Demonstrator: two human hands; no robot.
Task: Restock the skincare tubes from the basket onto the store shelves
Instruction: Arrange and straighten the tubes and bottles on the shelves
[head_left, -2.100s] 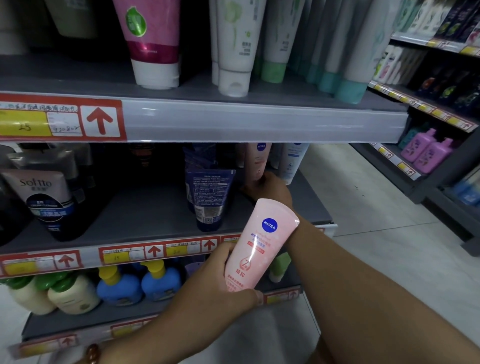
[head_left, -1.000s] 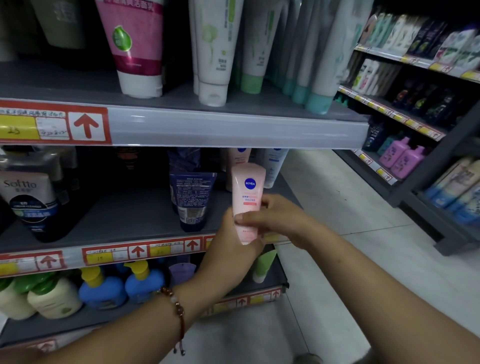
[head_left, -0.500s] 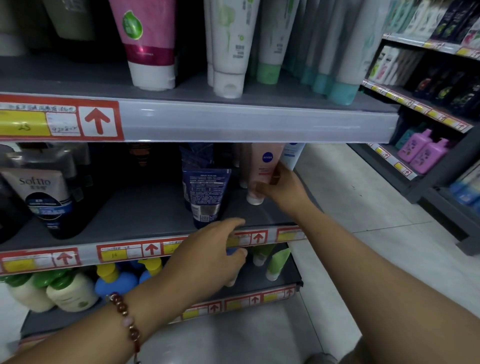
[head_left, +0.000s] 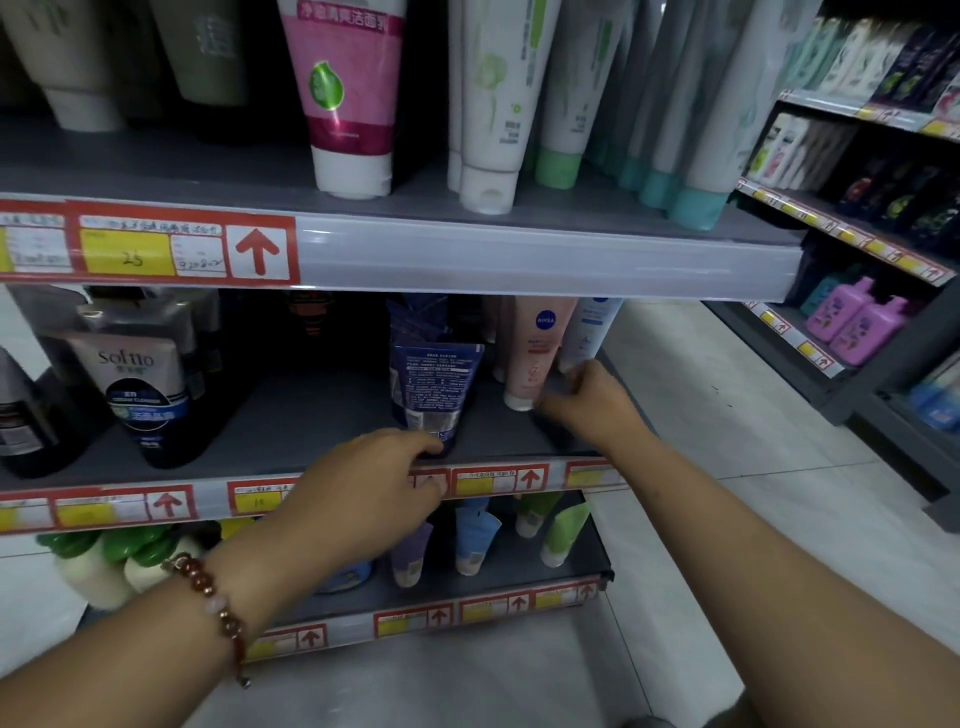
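Middle shelf (head_left: 311, 410): with the pink Nivea tube (head_left: 535, 353) standing placed at 1 o'clock, your right hand (head_left: 592, 400) and left hand (head_left: 363, 488) loose-fingered and empty, fetch another tube next

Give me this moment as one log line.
pink Nivea tube: standing cap-down, middle shelf | right hand: beside it, grip unclear | left hand: at dark blue tube

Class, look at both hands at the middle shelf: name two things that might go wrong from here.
1. The right hand is beside the pink tube, which stands on its small cap next to the white tube; a nudge may topple both.
2. The left hand touches the blue tube near the shelf edge; it might tip off.
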